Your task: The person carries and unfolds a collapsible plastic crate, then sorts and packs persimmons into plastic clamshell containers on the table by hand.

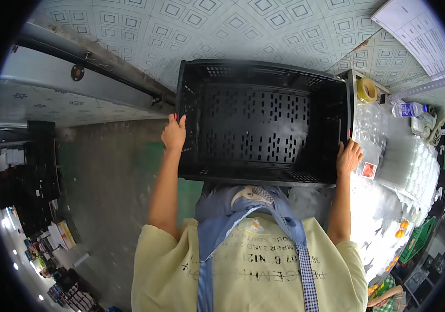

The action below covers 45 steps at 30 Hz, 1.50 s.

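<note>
A black plastic crate (256,125) with slotted walls and base is in front of my body. Its open top faces me, and its inside holds nothing that I can see. My left hand (174,133) grips the rim at the crate's left end, with part of the fingers hidden behind the wall. At the opposite end, my right hand (349,157) is closed on the right rim, beside a work table (365,218). The crate's lower edge is close to my blue apron (209,239).
Clear plastic boxes (372,127), a yellow tape roll (367,90), a bottle (408,109) and stacked clear trays (409,166) are on the right. A green crate (417,242) stands further down. A metal door frame (92,78) runs along the left wall.
</note>
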Tool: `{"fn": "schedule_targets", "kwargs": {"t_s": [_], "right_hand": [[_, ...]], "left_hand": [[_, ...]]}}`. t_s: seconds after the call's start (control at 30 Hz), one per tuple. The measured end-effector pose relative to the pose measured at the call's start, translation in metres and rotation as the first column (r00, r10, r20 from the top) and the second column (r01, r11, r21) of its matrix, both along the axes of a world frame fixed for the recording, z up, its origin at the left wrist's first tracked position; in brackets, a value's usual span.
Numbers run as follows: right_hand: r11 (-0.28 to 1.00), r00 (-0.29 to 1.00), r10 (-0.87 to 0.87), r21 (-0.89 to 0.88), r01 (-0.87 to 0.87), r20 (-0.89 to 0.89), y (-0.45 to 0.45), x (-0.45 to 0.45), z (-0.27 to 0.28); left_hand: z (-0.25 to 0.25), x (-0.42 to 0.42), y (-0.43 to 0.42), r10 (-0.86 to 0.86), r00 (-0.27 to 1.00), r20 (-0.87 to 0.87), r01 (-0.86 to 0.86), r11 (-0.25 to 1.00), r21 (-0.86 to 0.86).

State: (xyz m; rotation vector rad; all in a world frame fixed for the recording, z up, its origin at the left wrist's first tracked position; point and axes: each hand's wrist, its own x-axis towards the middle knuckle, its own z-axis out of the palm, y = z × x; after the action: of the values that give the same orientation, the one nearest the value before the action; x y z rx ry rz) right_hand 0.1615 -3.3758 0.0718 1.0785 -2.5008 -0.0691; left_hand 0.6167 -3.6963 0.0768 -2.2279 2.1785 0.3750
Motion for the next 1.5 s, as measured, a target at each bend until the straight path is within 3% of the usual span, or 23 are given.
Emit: {"fn": "schedule_targets", "kwargs": {"t_s": [0.17,0.43,0.67,0.9,0.93,1.0,1.07,1.1,1.17,1.2,1.23,1.3,1.37,1.4,1.5], "right_hand": [[0.999,0.998,0.022,-0.025,-0.02,0.053,0.005,-0.011,-0.009],[0.994,0.988,0.107,-0.012,-0.107,0.109,-0.007,-0.035,0.014],[0.984,0.989,0.126,-0.132,-0.116,0.071,0.006,-0.013,-0.007],[0.978,0.983,0.094,-0.198,-0.062,0.157,0.005,-0.015,-0.007],[0.971,0.982,0.094,-0.233,-0.054,0.162,0.003,-0.009,0.001],[0.947,0.975,0.079,-0.322,-0.008,0.206,-0.002,0.01,0.021],[0.911,0.974,0.115,-0.412,-0.026,0.193,0.003,0.03,0.028],[0.891,0.974,0.128,-0.453,-0.03,0.187,0.008,0.043,0.031],[0.863,0.955,0.133,-0.504,0.02,0.266,0.015,0.08,0.041],[0.848,0.949,0.151,-0.53,0.019,0.276,0.019,0.099,0.041],[0.831,0.944,0.174,-0.557,0.013,0.281,0.022,0.116,0.042],[0.801,0.94,0.165,-0.597,0.049,0.298,0.023,0.15,0.036],[0.784,0.916,0.159,-0.611,0.11,0.369,0.02,0.182,0.033],[0.774,0.909,0.172,-0.623,0.113,0.379,0.017,0.196,0.031],[0.764,0.899,0.169,-0.63,0.141,0.405,0.009,0.236,0.04]], "left_hand": [[-0.015,0.001,-0.006,-0.011,0.989,-0.149,0.002,0.998,-0.058],[0.021,-0.014,-0.033,-0.151,0.983,-0.108,0.142,0.986,-0.087],[-0.022,-0.002,-0.024,-0.139,0.984,-0.111,0.125,0.984,-0.125],[-0.016,-0.006,-0.023,-0.119,0.975,-0.187,0.098,0.988,-0.116],[-0.009,-0.009,-0.023,-0.073,0.974,-0.216,0.065,0.997,-0.044],[-0.023,-0.006,-0.025,-0.231,0.965,-0.127,0.162,0.9,-0.405],[0.003,-0.019,-0.018,-0.361,0.93,-0.074,0.208,0.68,-0.703],[0.021,-0.029,-0.012,-0.464,0.841,-0.278,0.192,0.736,-0.65],[0.039,-0.041,0.004,-0.534,0.543,-0.648,0.223,0.835,-0.502],[0.04,-0.05,0.016,-0.319,0.32,-0.892,0.242,0.938,-0.249],[0.043,-0.056,0.029,-0.242,0.187,-0.952,0.335,0.927,-0.169],[0.064,-0.069,0.055,0.042,0.112,-0.993,0.519,0.849,0.095],[0.077,-0.076,0.072,0.229,0.105,-0.968,0.692,0.682,0.237],[0.084,-0.079,0.081,0.225,0.154,-0.962,0.746,0.612,0.263],[0.084,-0.081,0.099,0.3,0.069,-0.951,0.882,0.427,0.198]]}}
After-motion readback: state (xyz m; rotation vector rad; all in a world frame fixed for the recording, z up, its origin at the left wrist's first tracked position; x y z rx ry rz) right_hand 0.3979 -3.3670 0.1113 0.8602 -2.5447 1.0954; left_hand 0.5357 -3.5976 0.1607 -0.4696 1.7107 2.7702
